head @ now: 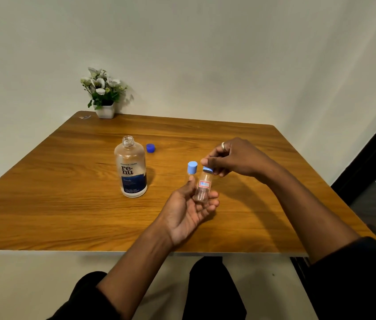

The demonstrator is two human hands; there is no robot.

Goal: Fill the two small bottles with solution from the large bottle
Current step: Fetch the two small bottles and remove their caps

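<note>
The large clear bottle (131, 167) with a blue label stands uncapped on the wooden table (67, 204), left of centre. Its dark blue cap (150, 148) lies just behind it to the right. My left hand (188, 209), palm up, holds a small clear bottle (202, 187) with a red-edged label. My right hand (230, 158) pinches that bottle's light blue cap (207, 169) from above. A second small bottle with a light blue cap (192, 167) stands behind my left thumb, its body mostly hidden.
A small white pot of white artificial flowers (104, 93) sits at the table's far left corner against the wall. A tiny object (85, 117) lies beside it. The table's near edge runs just above my knees.
</note>
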